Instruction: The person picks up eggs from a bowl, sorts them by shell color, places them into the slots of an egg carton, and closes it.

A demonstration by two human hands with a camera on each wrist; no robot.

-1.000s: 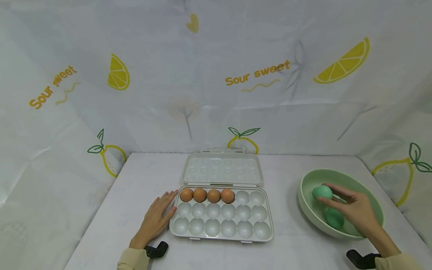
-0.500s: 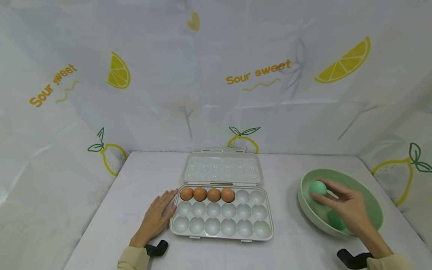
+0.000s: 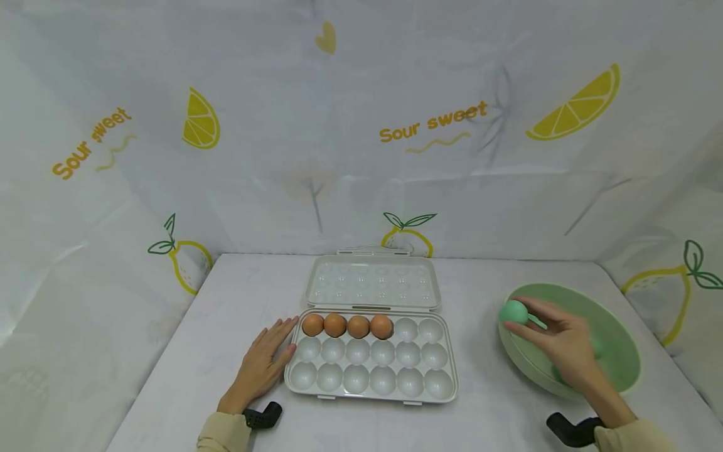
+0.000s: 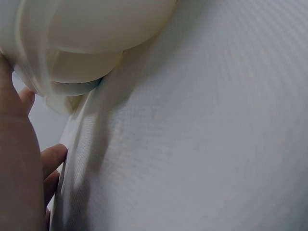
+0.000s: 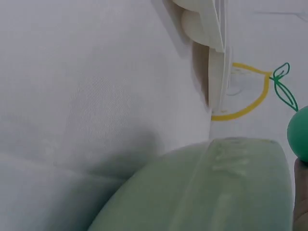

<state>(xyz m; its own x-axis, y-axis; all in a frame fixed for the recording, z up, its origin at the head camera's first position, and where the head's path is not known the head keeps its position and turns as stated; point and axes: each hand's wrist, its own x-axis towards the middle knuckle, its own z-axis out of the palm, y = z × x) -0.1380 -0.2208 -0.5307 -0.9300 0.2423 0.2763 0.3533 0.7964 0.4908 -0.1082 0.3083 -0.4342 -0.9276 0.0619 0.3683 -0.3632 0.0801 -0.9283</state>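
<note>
Presently | right hand (image 3: pixel 556 336) pinches green egg (image 3: pixel 513 312), bowl (image 3: pixel 615 339) below that hand | left hand (image 3: pixel 261 370) straight-fingered against egg tray (image 3: pixel 382 380) | risk: loose pinch or bowl bump could drop egg

Your tray (image 3: pixel 357 353) looks like smooth, glossy plastic, your bowl (image 3: pixel 621 358) smooth plastic with a soft sheen, your green ball (image 3: pixel 513 312) smooth and matt. Your tablecloth (image 3: pixel 486 427) shows a fine weave; your sleeves (image 3: pixel 223 432) look like matt cloth.
</note>
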